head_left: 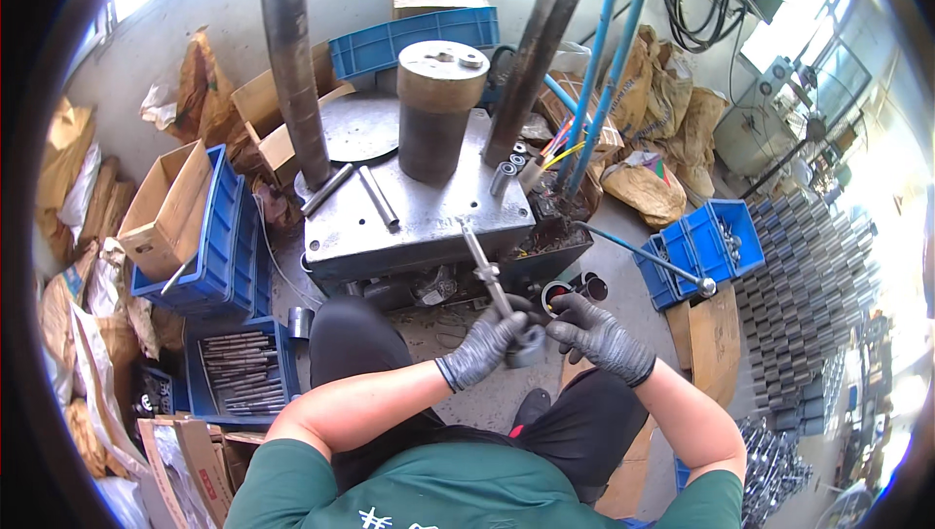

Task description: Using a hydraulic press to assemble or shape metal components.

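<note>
Rod (477,249): slim, metal, with a small collar partway along; slants up and away from the left hand (482,349) toward the near edge of the steel tabletop (429,207); whether its far end touches there I cannot tell
Left hand: gloved, fingers closed round the rod's lower end
Dark round part (527,347): blurred, just beside the left fingers, between the two hands
Right hand (606,344): gloved, fingers loosely curled near the dark round part; whether it holds or touches anything I cannot tell
On the tabletop: two loose bars (378,196) lying left of a thick upright cylinder (443,110), small rings (512,166) to its right
Left side: blue crate (289,349) of rods on the floor, a wooden box (170,212) set in stacked blue crates behind it
Right side: blue bins (670,279) near rows of stacked dark cylinders (808,295)
</note>
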`<move>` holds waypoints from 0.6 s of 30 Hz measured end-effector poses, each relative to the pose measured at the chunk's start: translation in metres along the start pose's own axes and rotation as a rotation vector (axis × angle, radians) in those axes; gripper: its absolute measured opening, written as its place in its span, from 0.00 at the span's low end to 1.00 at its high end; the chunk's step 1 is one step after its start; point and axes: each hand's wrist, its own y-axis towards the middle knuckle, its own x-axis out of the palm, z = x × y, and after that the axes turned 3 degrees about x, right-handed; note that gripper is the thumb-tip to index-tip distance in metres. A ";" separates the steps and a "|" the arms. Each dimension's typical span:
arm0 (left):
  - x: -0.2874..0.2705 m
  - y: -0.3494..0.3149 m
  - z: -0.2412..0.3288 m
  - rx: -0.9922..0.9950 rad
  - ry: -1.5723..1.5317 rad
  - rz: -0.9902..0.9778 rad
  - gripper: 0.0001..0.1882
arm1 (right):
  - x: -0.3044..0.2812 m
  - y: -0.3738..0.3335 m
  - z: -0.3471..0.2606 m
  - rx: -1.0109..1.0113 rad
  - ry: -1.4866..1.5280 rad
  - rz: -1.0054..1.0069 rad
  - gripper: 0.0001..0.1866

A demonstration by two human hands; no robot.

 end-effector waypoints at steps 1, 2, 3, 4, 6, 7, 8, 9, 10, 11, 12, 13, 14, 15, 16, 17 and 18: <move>-0.004 -0.004 -0.002 -0.116 -0.143 0.255 0.21 | -0.003 0.001 -0.005 0.003 -0.012 -0.007 0.26; -0.009 -0.003 -0.002 -0.217 -0.149 0.416 0.13 | -0.010 0.000 -0.008 -0.200 -0.115 0.028 0.24; -0.014 -0.004 -0.003 -0.213 -0.157 0.425 0.13 | -0.016 -0.003 -0.012 -0.404 -0.215 0.058 0.23; -0.021 -0.004 -0.005 -0.188 -0.154 0.497 0.11 | -0.025 -0.011 -0.032 -0.473 -0.394 0.112 0.24; -0.027 0.000 -0.002 -0.124 -0.141 0.609 0.08 | -0.047 -0.021 -0.056 -0.734 -0.965 0.406 0.18; -0.027 0.003 -0.002 -0.122 -0.146 0.611 0.08 | -0.060 -0.025 -0.064 -0.807 -1.075 0.519 0.16; -0.027 0.005 -0.002 -0.106 -0.174 0.638 0.09 | -0.075 -0.026 -0.068 -0.836 -1.125 0.580 0.16; -0.028 0.006 -0.001 -0.091 -0.198 0.668 0.09 | -0.089 -0.031 -0.076 -0.744 -1.193 0.597 0.15; -0.034 0.010 -0.002 -0.105 -0.203 0.660 0.12 | -0.104 -0.031 -0.075 -0.704 -1.229 0.628 0.14; -0.039 0.011 -0.004 -0.103 -0.203 0.663 0.12 | -0.117 -0.031 -0.073 -0.664 -1.263 0.660 0.13; -0.040 0.013 0.002 -0.170 -0.208 0.717 0.13 | -0.127 -0.031 -0.071 -0.667 -1.262 0.657 0.13; -0.041 0.016 0.007 -0.238 -0.211 0.771 0.14 | -0.135 -0.031 -0.069 -0.496 -1.277 0.626 0.13; -0.041 0.020 0.013 -0.255 -0.264 0.811 0.15 | -0.141 -0.031 -0.067 -0.325 -1.285 0.592 0.13; -0.044 0.023 0.016 -0.254 -0.263 0.811 0.15 | -0.147 -0.029 -0.063 -0.327 -1.285 0.593 0.13; -0.049 0.023 0.019 -0.291 -0.297 0.805 0.14 | -0.153 -0.025 -0.058 -0.234 -1.229 0.489 0.15; -0.052 0.024 0.022 -0.330 -0.331 0.798 0.14 | -0.156 -0.022 -0.054 -0.142 -1.169 0.386 0.16; -0.055 0.026 0.024 -0.330 -0.331 0.799 0.14 | -0.158 -0.021 -0.055 -0.142 -1.136 0.349 0.18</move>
